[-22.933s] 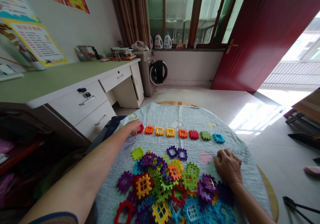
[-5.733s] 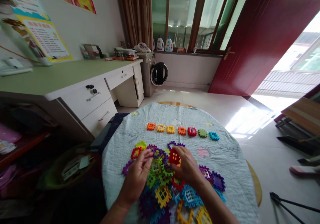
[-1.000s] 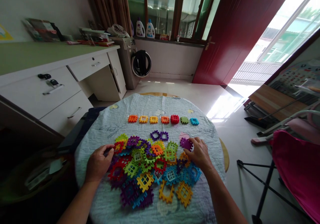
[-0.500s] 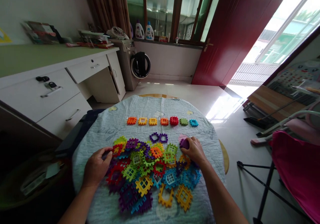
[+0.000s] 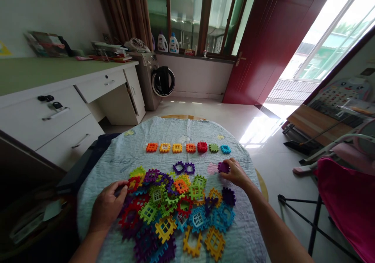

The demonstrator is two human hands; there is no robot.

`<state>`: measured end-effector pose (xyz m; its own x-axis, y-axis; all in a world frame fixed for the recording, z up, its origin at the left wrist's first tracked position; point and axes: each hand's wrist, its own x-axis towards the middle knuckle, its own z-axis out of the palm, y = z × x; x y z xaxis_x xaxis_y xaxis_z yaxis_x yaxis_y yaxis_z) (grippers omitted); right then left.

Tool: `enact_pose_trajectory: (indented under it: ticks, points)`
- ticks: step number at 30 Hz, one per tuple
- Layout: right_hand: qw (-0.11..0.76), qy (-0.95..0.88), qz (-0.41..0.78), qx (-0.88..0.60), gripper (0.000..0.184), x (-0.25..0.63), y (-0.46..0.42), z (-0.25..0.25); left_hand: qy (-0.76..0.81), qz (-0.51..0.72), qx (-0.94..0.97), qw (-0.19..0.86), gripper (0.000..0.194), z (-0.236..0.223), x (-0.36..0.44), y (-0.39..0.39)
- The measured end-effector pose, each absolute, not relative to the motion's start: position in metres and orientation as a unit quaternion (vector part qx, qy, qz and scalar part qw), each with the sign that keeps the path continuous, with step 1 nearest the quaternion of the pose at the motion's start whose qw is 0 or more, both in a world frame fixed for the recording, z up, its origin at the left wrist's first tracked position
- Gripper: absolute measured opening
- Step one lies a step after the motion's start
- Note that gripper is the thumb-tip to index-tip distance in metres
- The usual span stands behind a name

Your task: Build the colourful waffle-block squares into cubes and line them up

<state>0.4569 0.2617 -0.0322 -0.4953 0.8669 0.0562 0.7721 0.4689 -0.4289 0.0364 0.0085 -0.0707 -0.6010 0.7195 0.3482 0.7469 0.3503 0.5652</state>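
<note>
My right hand (image 5: 238, 173) pinches a purple interlocking block (image 5: 223, 167) just above or on the cloth, right of the pile. My left hand (image 5: 108, 205) rests curled at the pile's left edge, beside a red block (image 5: 134, 184); a dark patch shows between its thumb and forefinger, and I cannot make out what it is. Between my hands lies a heap of notched square blocks in several colours, including a green block (image 5: 149, 212), an orange block (image 5: 181, 186) and a yellow block (image 5: 165, 228). Two joined purple frames (image 5: 189, 168) lie behind the heap.
Across the far part of the cloth-covered round table (image 5: 187, 132) runs a row of blocks, from an orange block (image 5: 152, 147) to a blue block (image 5: 225, 149). A desk (image 5: 88, 71) and washing machine (image 5: 149, 81) stand left; a pink folding chair (image 5: 345, 204) stands right.
Compared with earlier, a red block is gone from the row's left end. Just now my right hand has shifted the purple block slightly rightward, away from the heap; my left hand has barely moved.
</note>
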Motion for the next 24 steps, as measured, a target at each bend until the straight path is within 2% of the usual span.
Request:
enact_pose_trajectory:
  ticks: [8, 15, 24]
  points:
    - [0.138, -0.894, 0.178, -0.387, 0.034, 0.401, 0.257, -0.014, -0.82, -0.372, -0.435, 0.004, 0.025, -0.061, 0.048, 0.01]
    - [0.143, -0.925, 0.195, -0.293, 0.036, 0.264, 0.23, 0.013, -0.823, -0.378, -0.425, -0.006, 0.023, -0.064, 0.049, 0.009]
    - [0.078, -0.94, 0.152, -0.297, 0.044, 0.108, 0.222, -0.003, -0.823, -0.382, -0.421, -0.001, 0.018, -0.062, 0.052, 0.009]
